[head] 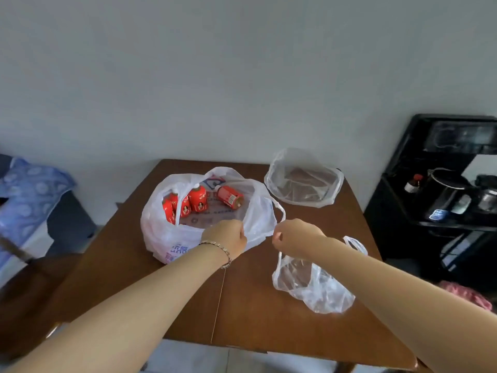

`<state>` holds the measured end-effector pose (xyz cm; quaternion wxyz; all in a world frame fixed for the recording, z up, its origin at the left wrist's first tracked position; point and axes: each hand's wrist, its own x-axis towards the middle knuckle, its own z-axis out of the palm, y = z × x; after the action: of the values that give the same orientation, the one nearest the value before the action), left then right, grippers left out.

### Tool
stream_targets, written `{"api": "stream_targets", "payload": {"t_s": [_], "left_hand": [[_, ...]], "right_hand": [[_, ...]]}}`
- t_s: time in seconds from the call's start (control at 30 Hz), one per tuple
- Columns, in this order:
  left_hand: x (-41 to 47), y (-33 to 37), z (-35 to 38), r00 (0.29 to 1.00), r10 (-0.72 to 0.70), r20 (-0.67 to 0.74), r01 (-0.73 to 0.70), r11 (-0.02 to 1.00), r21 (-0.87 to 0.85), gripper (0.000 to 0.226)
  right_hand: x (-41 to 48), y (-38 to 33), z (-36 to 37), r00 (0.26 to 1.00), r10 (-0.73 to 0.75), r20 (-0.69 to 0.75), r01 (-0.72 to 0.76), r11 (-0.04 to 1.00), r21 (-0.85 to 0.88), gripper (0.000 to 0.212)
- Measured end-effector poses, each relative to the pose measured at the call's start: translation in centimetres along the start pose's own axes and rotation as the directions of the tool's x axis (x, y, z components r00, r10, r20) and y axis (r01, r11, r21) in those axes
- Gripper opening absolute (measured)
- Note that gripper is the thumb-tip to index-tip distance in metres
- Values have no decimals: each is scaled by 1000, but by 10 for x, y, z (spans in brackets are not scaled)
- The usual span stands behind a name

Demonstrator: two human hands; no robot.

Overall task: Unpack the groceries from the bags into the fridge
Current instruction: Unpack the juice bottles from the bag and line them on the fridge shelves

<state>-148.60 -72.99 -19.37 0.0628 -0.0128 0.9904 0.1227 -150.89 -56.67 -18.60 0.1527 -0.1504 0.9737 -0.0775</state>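
Observation:
A white plastic grocery bag stands open on the brown wooden table. Inside it are several red bottles; one lies on its side at the back right. My left hand grips the bag's near rim. My right hand grips the rim and handle on the bag's right side. The two hands hold the mouth apart. No fridge is in view.
A clear plastic bag lies open at the table's far right, and another clear bag lies crumpled under my right forearm. A black water dispenser stands to the right. Blue patterned fabric lies on the left.

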Motion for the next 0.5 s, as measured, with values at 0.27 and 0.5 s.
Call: {"api": "stream_targets", "payload": {"t_s": [0.27,0.5], "left_hand": [[121,-100,13,995,10,100,-5,999,-43,18],[216,-167,27,954,190,231,-239,949,207,25]], "right_hand": [[136,-37,12,996,50,73,-54,997,58,28],[223,-63,35,971,204,124,-219,969,115,26]]}}
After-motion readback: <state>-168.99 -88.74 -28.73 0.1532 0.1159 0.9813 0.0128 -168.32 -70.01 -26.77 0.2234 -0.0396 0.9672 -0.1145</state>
